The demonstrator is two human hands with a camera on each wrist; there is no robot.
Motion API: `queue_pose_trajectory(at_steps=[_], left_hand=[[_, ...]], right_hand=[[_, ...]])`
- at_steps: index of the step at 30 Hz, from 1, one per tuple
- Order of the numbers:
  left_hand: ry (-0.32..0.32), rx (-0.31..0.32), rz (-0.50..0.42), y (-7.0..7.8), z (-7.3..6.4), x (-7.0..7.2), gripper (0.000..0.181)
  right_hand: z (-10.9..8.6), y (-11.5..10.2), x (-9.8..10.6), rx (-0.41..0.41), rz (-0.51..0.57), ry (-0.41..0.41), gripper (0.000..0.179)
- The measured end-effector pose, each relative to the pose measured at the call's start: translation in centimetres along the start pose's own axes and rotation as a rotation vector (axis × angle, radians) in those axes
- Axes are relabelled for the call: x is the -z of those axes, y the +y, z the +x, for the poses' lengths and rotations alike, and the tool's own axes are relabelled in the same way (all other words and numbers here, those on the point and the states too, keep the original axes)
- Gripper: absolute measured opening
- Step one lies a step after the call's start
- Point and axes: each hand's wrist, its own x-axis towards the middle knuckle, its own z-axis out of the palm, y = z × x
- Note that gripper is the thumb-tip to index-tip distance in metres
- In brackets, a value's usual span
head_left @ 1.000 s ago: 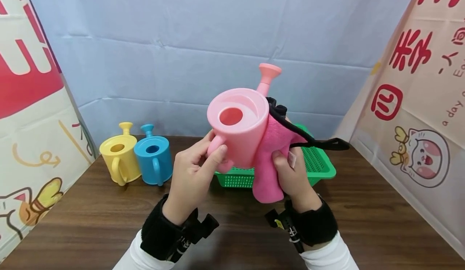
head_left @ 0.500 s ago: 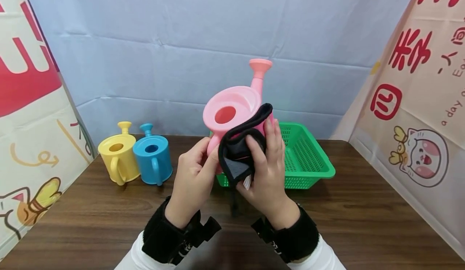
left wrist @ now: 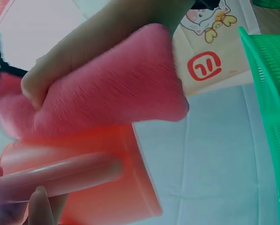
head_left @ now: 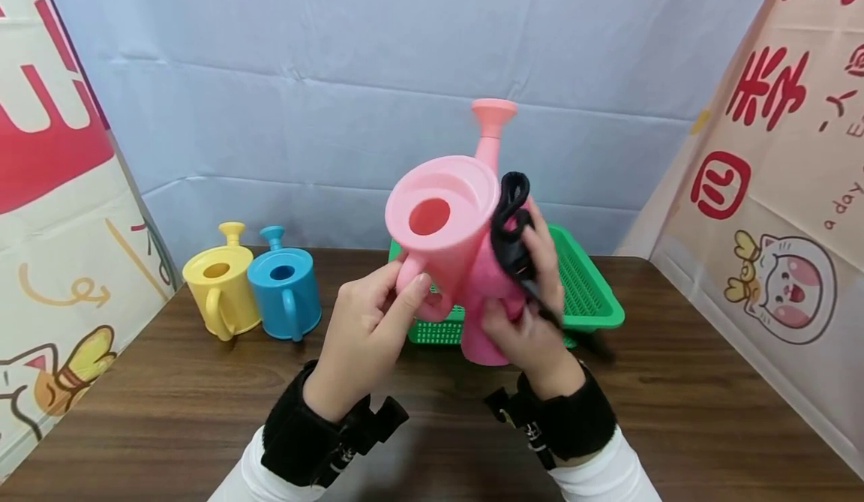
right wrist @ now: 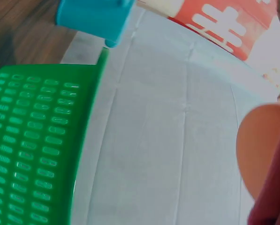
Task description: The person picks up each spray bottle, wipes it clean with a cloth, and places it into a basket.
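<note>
A pink toy watering can (head_left: 442,175) is held up above the table, its spout pointing up and away. My left hand (head_left: 361,329) grips its handle (left wrist: 74,176) between thumb and fingers. Against the can's right side, my right hand (head_left: 540,337) holds a folded pink plush cloth (head_left: 481,341) with black trim and a black strap (head_left: 513,239). In the left wrist view the cloth's fuzzy side lies along the can's wall, fingers wrapped over it. Only a blurred part of the can and cloth shows at the right wrist view's edge.
A yellow watering can (head_left: 219,284) and a blue one (head_left: 283,292) stand side by side at the left of the wooden table (head_left: 169,419). A green mesh basket (head_left: 601,311) sits behind my hands. A pale blue backdrop (head_left: 337,97) and printed banners surround the table.
My right hand carried the cloth from the can's right side across its front near the handle, then back to the right side. The left hand kept its grip; the can shifted slightly.
</note>
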Motion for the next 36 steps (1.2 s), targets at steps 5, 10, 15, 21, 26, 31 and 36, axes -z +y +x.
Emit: queue_pose_trajectory(at_steps=[5,10,15,21,26,31,36], left_hand=[[-0.028,-0.085,0.02,0.1,0.0,-0.2,0.016],[-0.05,-0.069,0.033,0.1,0.0,0.0,0.014],[-0.067,-0.005,0.017,0.2,0.1,0.1,0.01],[-0.108,0.034,0.015,0.0,0.0,-0.4,0.01],[-0.108,0.046,0.021,-0.1,0.0,-0.4,0.006],[-0.1,0.029,0.041,-0.2,0.1,-0.5,0.004],[-0.088,-0.002,0.064,-0.2,0.2,-0.6,0.003]], right_hand=[[-0.1,0.2,1.4,-0.241,0.171,0.092,0.028],[0.0,0.1,1.3,-0.267,0.135,0.047,0.012],[0.7,-0.5,-0.5,-0.032,0.022,0.033,0.031],[-0.2,-1.5,-2.0,0.193,-0.45,0.037,0.052],[-0.5,-1.7,-2.2,0.222,-0.511,-0.001,0.05],[-0.5,-1.5,-2.1,0.208,-0.472,0.0,0.049],[-0.5,-1.3,-1.9,0.144,-0.363,0.002,0.05]])
